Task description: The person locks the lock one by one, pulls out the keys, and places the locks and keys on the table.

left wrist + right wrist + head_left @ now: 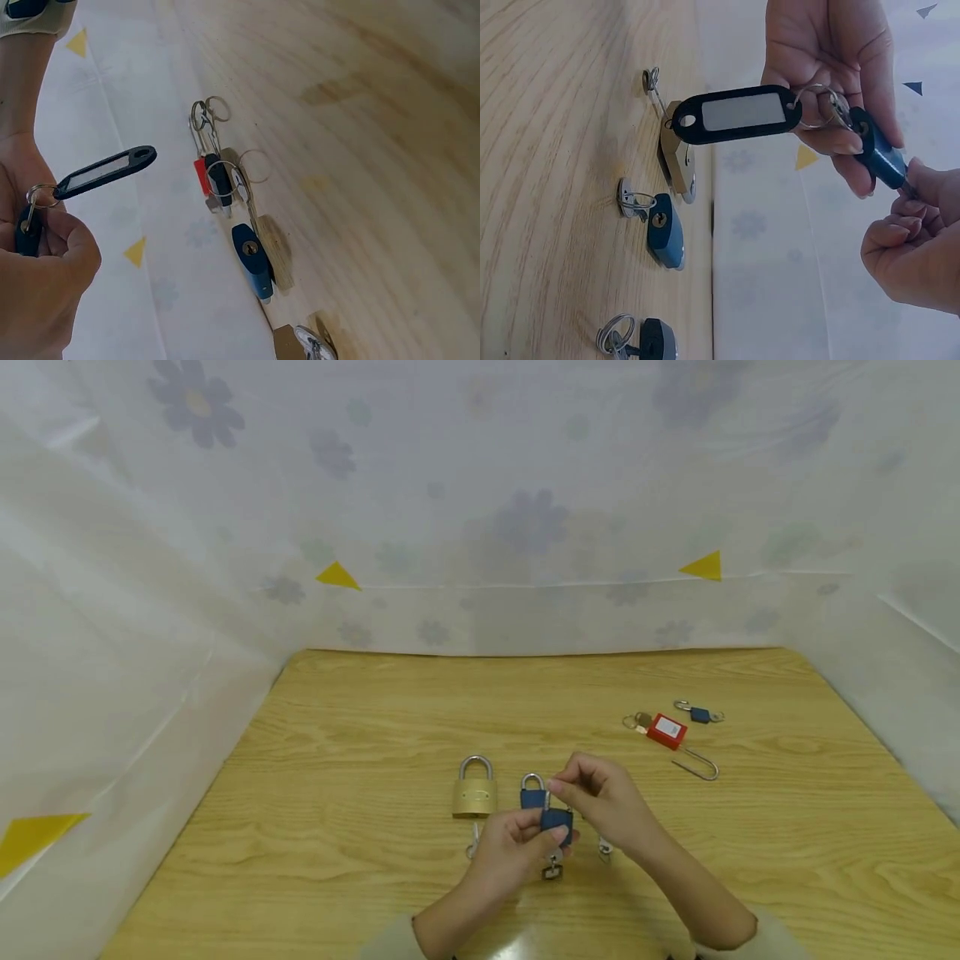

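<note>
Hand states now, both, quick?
Left hand: closed, holding a blue padlock by its body.
Right hand: closed, thumb and finger pinching that padlock's shackle.

small blue padlock being held in midair, shackle pointing up, left hand gripping the body, right hand pinching the metal shackle, black-framed tag just dangling off the key ring

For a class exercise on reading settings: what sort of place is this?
Probably a screened-off workspace, perhaps for filming or practice; its wider surroundings are hidden. A wood-grain table has pale sheeting on three sides, with a blue lock held above it.
</note>
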### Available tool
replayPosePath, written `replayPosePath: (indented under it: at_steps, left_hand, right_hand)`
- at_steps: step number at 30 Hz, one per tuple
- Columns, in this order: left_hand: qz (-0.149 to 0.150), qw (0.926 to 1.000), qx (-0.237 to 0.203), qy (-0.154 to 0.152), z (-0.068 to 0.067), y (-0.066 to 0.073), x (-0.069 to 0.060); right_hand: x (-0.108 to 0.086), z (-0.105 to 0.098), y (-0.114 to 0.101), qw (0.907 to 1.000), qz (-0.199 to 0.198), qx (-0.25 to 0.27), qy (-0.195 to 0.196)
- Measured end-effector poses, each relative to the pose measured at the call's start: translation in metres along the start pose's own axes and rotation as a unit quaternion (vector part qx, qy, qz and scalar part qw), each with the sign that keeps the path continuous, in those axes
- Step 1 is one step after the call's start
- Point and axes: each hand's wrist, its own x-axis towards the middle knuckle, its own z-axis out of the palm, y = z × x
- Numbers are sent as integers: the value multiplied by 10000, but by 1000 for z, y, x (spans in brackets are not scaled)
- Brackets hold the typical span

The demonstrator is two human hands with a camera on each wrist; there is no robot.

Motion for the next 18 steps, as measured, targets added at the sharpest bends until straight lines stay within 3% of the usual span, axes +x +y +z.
replayPosePath:
  at_steps: [9,18]
  left_hand:
    - [316,9994,8,-150,1,-3,2]
    - [332,9994,17,69,3,1,4]
  right_hand:
    - [-2,1,2,9995,-72,323,-12]
    - [-3,3,1,9966,-120,813,50]
